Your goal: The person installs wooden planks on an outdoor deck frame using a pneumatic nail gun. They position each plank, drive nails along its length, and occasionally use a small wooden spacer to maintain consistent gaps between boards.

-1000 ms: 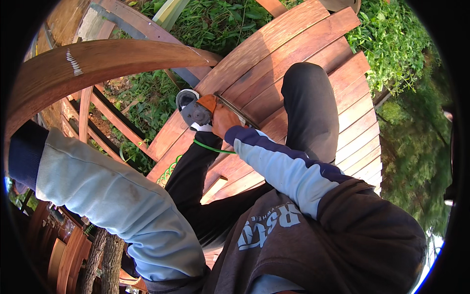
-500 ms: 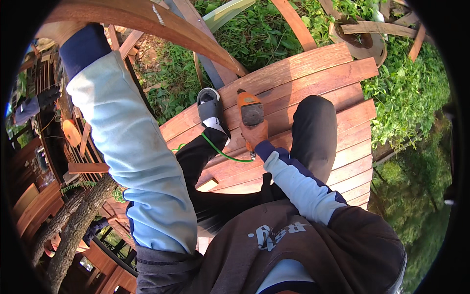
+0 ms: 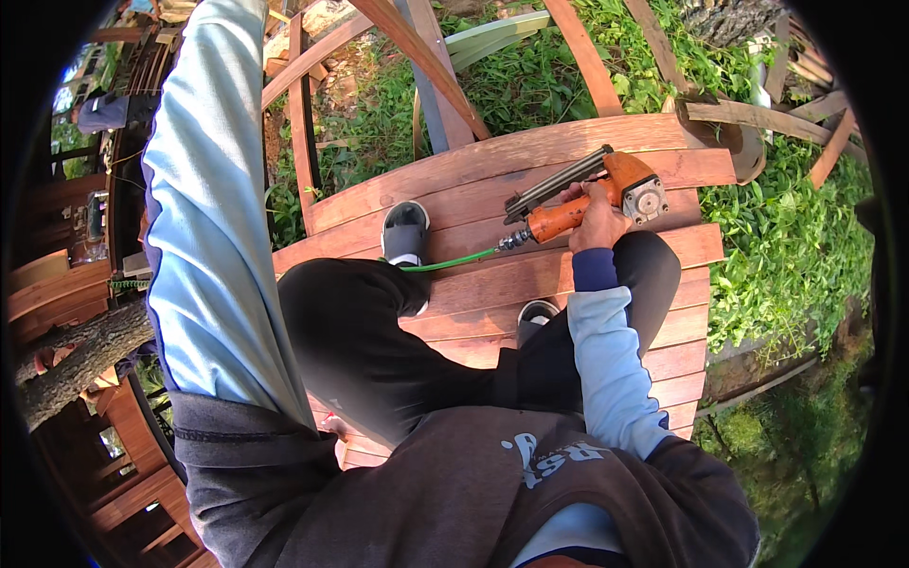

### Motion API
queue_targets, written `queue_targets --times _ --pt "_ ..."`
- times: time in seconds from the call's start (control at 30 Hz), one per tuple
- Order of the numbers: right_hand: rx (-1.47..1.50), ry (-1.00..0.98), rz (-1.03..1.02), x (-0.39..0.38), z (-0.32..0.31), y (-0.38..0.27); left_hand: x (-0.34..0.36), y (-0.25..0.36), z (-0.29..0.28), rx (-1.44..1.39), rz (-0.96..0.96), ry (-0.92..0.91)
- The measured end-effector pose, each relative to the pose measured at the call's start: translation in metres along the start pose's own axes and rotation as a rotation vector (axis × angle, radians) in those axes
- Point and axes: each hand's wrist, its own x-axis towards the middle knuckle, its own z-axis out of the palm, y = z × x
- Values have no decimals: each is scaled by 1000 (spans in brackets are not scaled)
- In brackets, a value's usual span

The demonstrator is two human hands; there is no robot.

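My right hand is wrapped round the handle of an orange pneumatic nail gun, held sideways above the curved wooden planks by my right knee. Its magazine lies along the far side, and a green air hose runs from the handle toward my feet. My left arm stretches up past the top edge, so its hand is out of sight.
Curved timber pieces and loose boards stand or lie over green plants beyond the planks. At the left are a tree trunk, dark timber structures and another person in the distance.
The nail gun has moved right and turned sideways in my right hand. My left arm has risen until its hand left the view. My legs have shifted and the view has swung.
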Motion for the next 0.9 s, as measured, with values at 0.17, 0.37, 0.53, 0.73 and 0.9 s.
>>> queue_targets --times 0.17,0.37,0.53,0.73,0.9 --pt "11 -7 54 -5 -23 16 2 -10 -4 198 197 9" --pt "67 88 164 -20 -26 48 -34 -22 27 104 356 62" --pt "89 112 196 -38 -14 66 -75 -51 39 99 505 -7" --pt "-51 24 87 -66 -15 84 -103 -105 21 419 571 -223" --pt "-128 -39 99 -82 -19 104 -102 -128 -1 571 437 -179"
